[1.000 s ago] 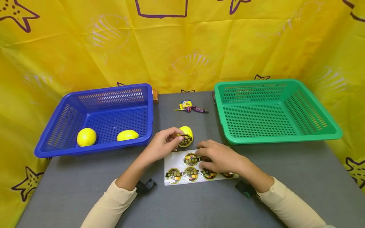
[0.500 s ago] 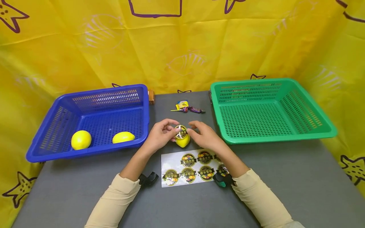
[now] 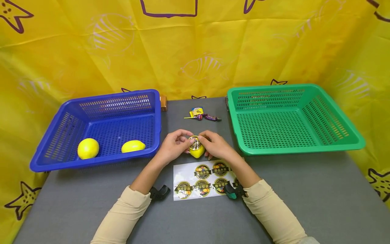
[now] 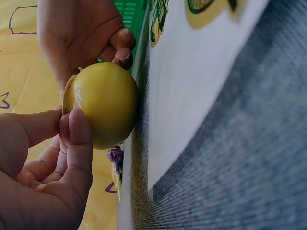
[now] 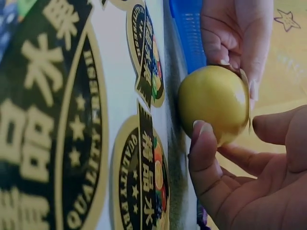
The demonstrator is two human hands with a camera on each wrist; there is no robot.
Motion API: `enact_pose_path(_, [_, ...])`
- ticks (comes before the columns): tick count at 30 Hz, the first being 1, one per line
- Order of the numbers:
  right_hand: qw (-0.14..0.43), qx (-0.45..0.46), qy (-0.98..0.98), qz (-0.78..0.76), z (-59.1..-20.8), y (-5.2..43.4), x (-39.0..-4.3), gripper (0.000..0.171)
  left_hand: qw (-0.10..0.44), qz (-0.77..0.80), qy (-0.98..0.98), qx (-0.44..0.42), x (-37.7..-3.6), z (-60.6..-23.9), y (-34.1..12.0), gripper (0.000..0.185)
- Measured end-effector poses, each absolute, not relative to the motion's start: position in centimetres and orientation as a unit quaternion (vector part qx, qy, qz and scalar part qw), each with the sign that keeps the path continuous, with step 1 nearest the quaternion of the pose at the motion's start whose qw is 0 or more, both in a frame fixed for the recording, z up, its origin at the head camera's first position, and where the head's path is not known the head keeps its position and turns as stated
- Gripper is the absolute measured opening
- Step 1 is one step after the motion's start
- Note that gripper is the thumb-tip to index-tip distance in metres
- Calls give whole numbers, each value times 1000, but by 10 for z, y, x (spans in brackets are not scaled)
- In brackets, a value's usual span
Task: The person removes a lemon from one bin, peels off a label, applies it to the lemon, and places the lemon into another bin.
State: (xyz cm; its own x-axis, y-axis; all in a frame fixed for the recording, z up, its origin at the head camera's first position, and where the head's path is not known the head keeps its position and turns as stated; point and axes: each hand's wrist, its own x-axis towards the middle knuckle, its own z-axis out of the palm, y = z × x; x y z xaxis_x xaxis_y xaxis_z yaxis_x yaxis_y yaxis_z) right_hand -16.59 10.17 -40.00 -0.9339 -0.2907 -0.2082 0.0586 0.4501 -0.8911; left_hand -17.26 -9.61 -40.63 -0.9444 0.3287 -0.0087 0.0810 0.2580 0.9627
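A yellow lemon [image 3: 197, 151] rests on the grey table [image 3: 304, 189], held from both sides just beyond a white sticker sheet [image 3: 203, 180]. A round black-and-gold sticker [image 3: 195, 142] lies on the lemon's top. My left hand [image 3: 176, 145] grips the lemon [image 4: 103, 105] with thumb and fingers on its left side. My right hand [image 3: 214, 145] holds the lemon [image 5: 215, 103] on the right, its thumb at the sticker's edge. The sheet [image 5: 72, 120] carries several more round stickers.
A blue basket [image 3: 61, 159] at the left holds two lemons [image 3: 88, 148] [image 3: 133, 146]. A green basket [image 3: 335, 144] stands at the right with nothing in it. Wrapped sweets [image 3: 202, 116] lie at the back between them. Yellow cloth [image 3: 195, 51] walls the table.
My right hand left the sticker sheet and came up to the lemon. The lemon was turned so that its sticker faces up, and both hands now close on it.
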Motion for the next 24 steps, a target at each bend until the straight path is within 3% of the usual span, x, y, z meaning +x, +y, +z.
enact_pose_path(9, [149, -76, 826, -539, -406, 97, -165, 36, 86, 560, 811, 145, -173, -409, -93, 26])
enact_pose_path(24, [171, -83, 782, -593, -413, 99, -167, 35, 215, 597, 766, 100, -174, -408, -99, 41])
